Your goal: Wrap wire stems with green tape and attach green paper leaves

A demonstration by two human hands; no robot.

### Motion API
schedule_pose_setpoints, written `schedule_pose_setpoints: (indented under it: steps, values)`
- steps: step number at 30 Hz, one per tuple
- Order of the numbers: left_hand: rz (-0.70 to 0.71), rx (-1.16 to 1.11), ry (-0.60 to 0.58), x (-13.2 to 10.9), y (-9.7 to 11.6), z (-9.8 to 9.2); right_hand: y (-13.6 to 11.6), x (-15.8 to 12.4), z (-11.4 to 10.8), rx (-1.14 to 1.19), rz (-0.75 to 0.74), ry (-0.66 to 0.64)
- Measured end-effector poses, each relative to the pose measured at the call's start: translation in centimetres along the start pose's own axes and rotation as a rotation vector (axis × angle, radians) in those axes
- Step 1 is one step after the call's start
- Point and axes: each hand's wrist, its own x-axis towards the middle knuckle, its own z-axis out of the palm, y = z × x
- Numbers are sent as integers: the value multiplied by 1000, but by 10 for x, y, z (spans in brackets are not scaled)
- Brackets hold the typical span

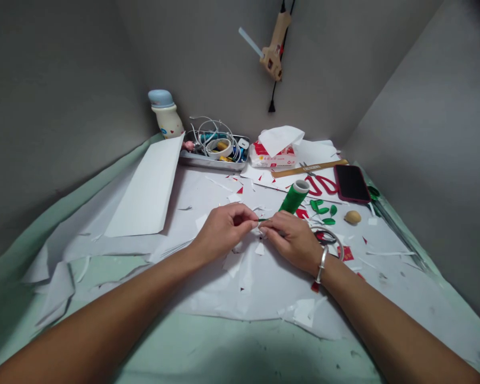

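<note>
My left hand (224,230) and my right hand (290,240) meet above the white paper sheet (208,277), and the fingertips of both pinch a thin green stem (263,220). Its ends are mostly hidden by my fingers. Just beyond my right hand stands a spool of green thread (293,196), tilted and apart from my fingers. Several glossy green leaf pieces (322,209) lie to the right of the spool. A silver bangle (322,264) circles my right wrist.
Red-handled scissors (322,184) and a dark phone (352,184) lie at the back right, beside a wooden ruler (310,168). A metal tray (214,160) holds cables and tape. Red and white paper scraps are scattered about. A hot glue gun (272,53) hangs on the wall.
</note>
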Motion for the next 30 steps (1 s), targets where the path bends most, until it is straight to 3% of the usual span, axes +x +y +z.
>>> schedule_pose_setpoints:
  steps: [3, 5, 8, 12, 16, 20, 23, 27, 30]
  values:
    - [8, 126, 76, 0, -2, 1, -6, -2, 1, -68, -106, -34]
    - [49, 232, 41, -1, -3, 3, -8, -2, 0, -93, -143, -19]
    - [143, 296, -88, -4, -3, 6, -6, -1, -1, -75, -95, 26]
    - [178, 146, -162, -5, -2, 6, 2, 2, -3, 31, 31, 70]
    - [66, 7, -40, -2, 0, 2, 3, 1, -1, 25, 24, 25]
    - [47, 114, 83, -1, -2, 1, -5, -1, 1, -74, -94, -38]
    - [126, 246, 17, -2, -5, 4, -8, -1, 0, -106, -124, -5]
    - [233, 219, -155, -5, -6, 7, -1, 1, -3, -20, -22, 68]
    - [184, 92, -132, -4, -2, 4, 4, 2, -3, 52, 63, 91]
